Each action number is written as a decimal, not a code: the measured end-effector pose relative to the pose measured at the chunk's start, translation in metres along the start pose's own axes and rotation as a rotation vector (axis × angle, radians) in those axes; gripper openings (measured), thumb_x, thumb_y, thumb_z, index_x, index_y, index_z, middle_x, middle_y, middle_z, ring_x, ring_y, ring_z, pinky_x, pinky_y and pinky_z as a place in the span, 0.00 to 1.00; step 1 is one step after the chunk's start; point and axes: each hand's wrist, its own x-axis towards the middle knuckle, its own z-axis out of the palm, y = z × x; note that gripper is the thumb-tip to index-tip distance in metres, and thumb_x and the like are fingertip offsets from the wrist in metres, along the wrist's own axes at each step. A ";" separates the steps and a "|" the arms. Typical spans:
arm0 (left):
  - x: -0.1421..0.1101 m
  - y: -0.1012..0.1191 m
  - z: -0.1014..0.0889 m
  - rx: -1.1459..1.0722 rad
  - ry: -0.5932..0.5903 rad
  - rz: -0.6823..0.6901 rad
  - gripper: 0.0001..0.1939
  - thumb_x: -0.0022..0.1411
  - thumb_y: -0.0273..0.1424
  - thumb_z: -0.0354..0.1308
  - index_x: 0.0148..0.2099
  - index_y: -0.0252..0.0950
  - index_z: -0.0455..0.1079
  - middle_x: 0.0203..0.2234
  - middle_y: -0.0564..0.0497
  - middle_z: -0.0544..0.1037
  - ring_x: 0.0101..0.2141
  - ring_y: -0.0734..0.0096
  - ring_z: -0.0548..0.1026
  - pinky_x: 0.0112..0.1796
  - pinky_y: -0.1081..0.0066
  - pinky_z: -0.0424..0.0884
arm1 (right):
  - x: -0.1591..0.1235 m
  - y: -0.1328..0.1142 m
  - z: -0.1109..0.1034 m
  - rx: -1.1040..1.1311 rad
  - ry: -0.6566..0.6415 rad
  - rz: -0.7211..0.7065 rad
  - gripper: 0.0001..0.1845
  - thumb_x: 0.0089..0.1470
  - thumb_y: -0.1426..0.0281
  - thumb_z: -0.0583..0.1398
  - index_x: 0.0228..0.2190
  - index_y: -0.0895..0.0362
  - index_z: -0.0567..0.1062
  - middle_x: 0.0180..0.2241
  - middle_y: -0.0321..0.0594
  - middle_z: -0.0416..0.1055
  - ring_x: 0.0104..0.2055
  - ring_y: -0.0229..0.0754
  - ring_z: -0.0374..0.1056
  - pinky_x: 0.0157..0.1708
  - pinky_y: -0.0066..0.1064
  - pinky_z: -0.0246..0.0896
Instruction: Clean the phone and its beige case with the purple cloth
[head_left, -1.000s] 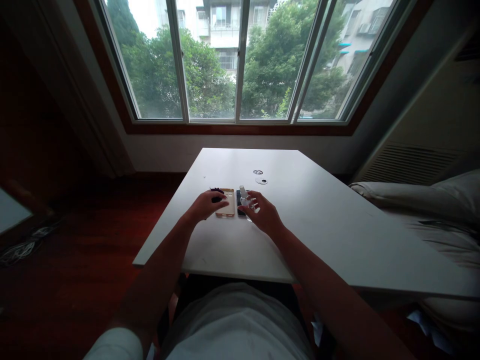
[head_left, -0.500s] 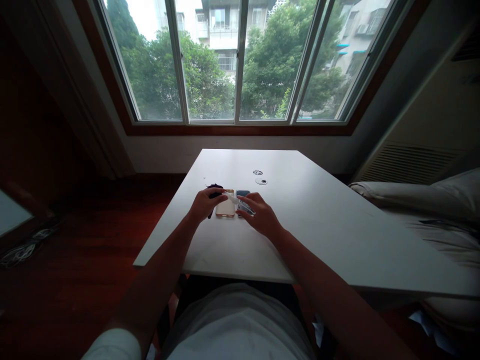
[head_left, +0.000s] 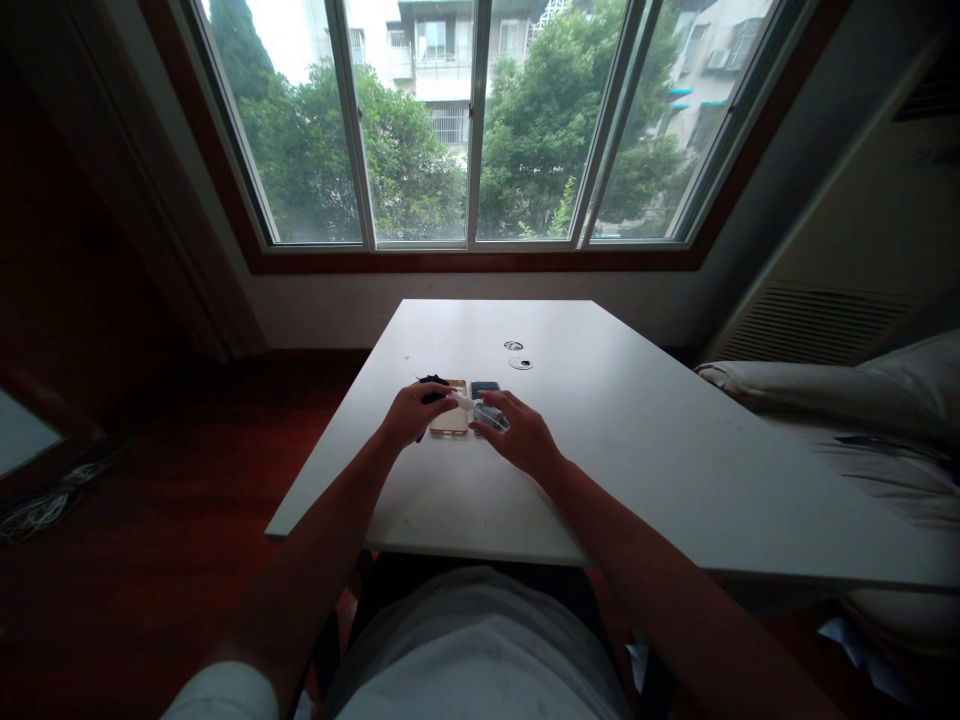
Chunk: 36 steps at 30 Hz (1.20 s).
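Observation:
A small clear bottle (head_left: pixel 493 415) with a white spray-type top lies tilted between my hands above the table. My right hand (head_left: pixel 521 428) is closed around its clear body. At the bottle's other end, my left hand (head_left: pixel 411 412) pinches the white top with thumb and fingers. Under my hands, a clear phone case with an orange-gold rim (head_left: pixel 449 432) rests on the table. Just right of it lies a dark phone-like rectangle (head_left: pixel 484 386), partly hidden by the bottle and right hand. A dark purple cloth-like thing (head_left: pixel 431 380) shows behind my left hand.
The white table (head_left: pixel 630 480) has angled sides and a near edge close to my body. Two small flat round pieces, one ring-like (head_left: pixel 513 346) and one pale disc (head_left: pixel 520 363), lie beyond my hands. A cushioned seat (head_left: pixel 840 400) stands at the right; a window is ahead.
The bottle has turned slightly in my hands, so more of its clear body shows. Both hands stay in nearly the same place, and the view has shifted slightly.

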 end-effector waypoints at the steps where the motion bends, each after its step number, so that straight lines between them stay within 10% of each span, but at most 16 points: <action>1: 0.000 -0.001 0.000 0.007 -0.005 0.003 0.13 0.63 0.36 0.66 0.45 0.34 0.75 0.43 0.47 0.78 0.44 0.65 0.76 0.51 0.57 0.72 | 0.000 0.000 0.000 0.000 -0.002 -0.001 0.27 0.59 0.56 0.64 0.56 0.51 0.69 0.51 0.42 0.73 0.46 0.42 0.73 0.43 0.33 0.73; 36: -0.001 -0.005 0.009 0.026 -0.149 0.060 0.16 0.63 0.38 0.66 0.47 0.31 0.74 0.43 0.46 0.78 0.43 0.65 0.77 0.48 0.58 0.75 | -0.001 -0.006 -0.010 -0.089 -0.132 -0.140 0.35 0.61 0.60 0.59 0.67 0.47 0.58 0.49 0.42 0.71 0.37 0.39 0.70 0.33 0.29 0.66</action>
